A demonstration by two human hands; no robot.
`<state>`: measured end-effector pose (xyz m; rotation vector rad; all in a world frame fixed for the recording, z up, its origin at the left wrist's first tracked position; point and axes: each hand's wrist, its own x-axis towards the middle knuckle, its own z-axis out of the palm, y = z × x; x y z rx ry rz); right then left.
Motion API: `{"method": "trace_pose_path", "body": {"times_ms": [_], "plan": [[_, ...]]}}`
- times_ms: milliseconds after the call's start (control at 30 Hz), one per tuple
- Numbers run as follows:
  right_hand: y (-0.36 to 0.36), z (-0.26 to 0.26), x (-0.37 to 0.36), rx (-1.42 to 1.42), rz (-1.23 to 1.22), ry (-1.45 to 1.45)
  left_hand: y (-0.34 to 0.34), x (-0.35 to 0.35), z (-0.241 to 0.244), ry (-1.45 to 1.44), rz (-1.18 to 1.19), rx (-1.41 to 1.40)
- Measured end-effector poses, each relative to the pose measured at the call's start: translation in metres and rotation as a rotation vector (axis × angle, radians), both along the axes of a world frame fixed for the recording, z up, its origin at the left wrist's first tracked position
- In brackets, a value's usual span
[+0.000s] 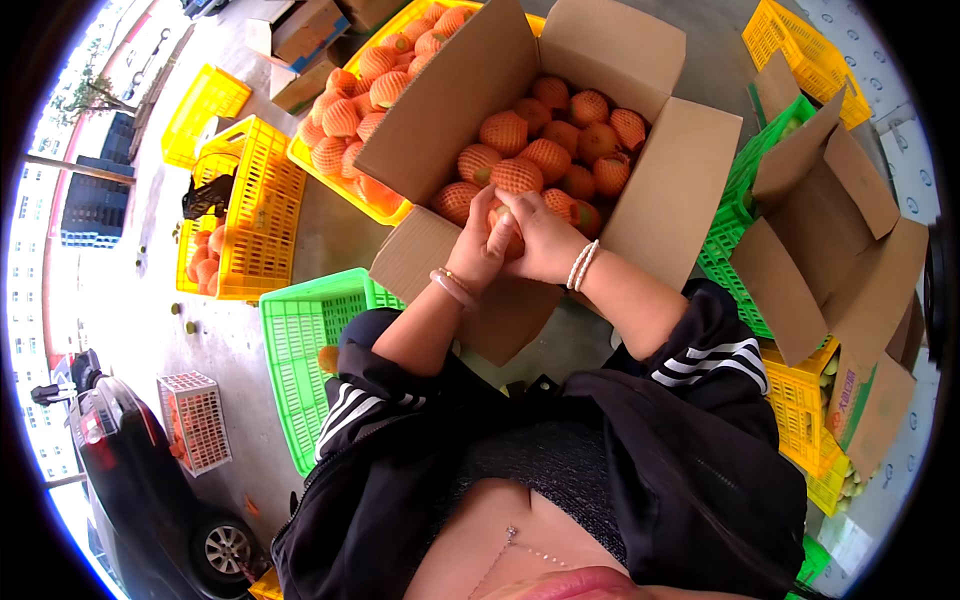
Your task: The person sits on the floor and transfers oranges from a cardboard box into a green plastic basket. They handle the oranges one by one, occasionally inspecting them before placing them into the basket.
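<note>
My left hand (pixel 484 244) and my right hand (pixel 544 236) meet over the near edge of an open cardboard box (pixel 667 202). Between them they hold one round fruit in an orange foam net (pixel 504 225), partly hidden by my fingers. Inside the box lie several fruits in orange foam nets (pixel 546 157), just beyond my hands. To the upper left, a yellow plastic crate (pixel 390 214) is heaped with more netted fruit (pixel 341 118).
A green crate (pixel 289 360) stands at my left, near a yellow crate (pixel 262 217). Another open cardboard box (pixel 821 217) rests on crates at the right. A white crate (pixel 195 424) and a dark car (pixel 142 480) are at the lower left.
</note>
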<state>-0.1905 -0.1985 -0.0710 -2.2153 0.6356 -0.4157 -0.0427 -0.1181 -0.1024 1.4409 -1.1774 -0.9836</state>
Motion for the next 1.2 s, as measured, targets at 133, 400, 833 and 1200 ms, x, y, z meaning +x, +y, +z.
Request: {"method": "trace_pose_path", "body": {"times_ms": [133, 400, 833, 1200], "plan": [[-0.005, -0.010, 0.004, 0.049, -0.069, 0.037, 0.001, -0.005, 0.003, -0.070, -0.084, 0.104], [-0.056, -0.004, -0.006, -0.068, -0.290, -0.144, -0.005, -0.018, -0.001, 0.039, -0.011, -0.096], [-0.121, -0.097, -0.013, 0.001, -0.392, 0.347, 0.002, -0.020, 0.016, 0.047, 0.054, 0.010], [-0.112, -0.096, 0.000, -0.268, -0.380, 0.450, 0.035, 0.004, 0.046, -0.174, 0.102, -0.129]]}}
